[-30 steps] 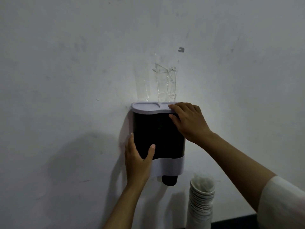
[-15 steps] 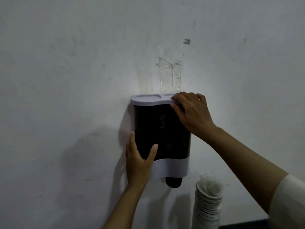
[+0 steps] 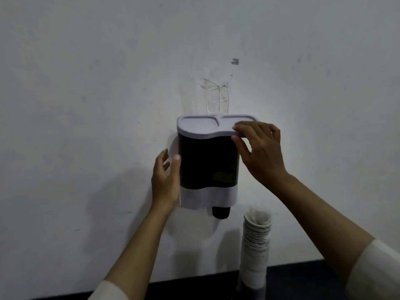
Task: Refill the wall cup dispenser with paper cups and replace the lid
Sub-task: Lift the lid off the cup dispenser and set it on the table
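The wall cup dispenser (image 3: 207,167) has a dark see-through body, a white lower band and a dark outlet at the bottom. Its white lid (image 3: 201,126) sits on top. My right hand (image 3: 260,154) pinches the lid's right front edge, fingers on top and thumb underneath. My left hand (image 3: 165,180) lies against the dispenser's left side with relaxed fingers, the thumb tip touching the left edge. A tall stack of white paper cups (image 3: 257,234) in a clear sleeve stands below and to the right of the dispenser.
The dispenser hangs on a scuffed white wall (image 3: 97,105) with strips of clear tape (image 3: 216,98) above the lid. A dark counter (image 3: 303,280) runs along the bottom, and the cup stack stands on it.
My left thumb has slid off the dispenser's front to its left edge. My right hand stays on the lid's right end, and the lid's top now shows more from above.
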